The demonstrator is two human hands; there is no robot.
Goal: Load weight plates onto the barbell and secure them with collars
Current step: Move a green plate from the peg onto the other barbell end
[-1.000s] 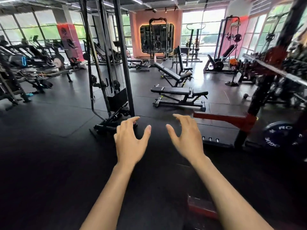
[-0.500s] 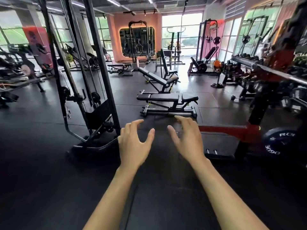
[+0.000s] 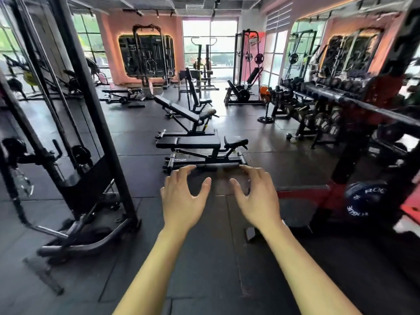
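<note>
Both hands held out at centre frame, palms down, above the dark rubber floor (image 3: 204,258). Left hand (image 3: 181,201) with fingers spread and loosely bent, nothing held. Right hand (image 3: 256,198) likewise spread, nothing held, well apart from any equipment.

Barbell (image 3: 354,103) noted at right of frame, resting across the red rack (image 3: 302,194) and running toward the upper right edge; visible stretch of it bare, far end out of view. Blue weight plate (image 3: 363,201) seen at lower right, low by the rack base, white lettering partly readable. No collars made out anywhere; possibly hidden or too small to tell.

Flat bench (image 3: 188,143) just beyond the fingertips in the picture, cable machine (image 3: 91,133) filling the left side, dumbbell rack (image 3: 318,114) at right middle.

Judged as the approach step: nothing picked up, no plate loaded yet. Next move likely to call for turning toward the right, stooping to the blue plate, taking its rim in both hands and lining its hole with the bar's sleeve.
</note>
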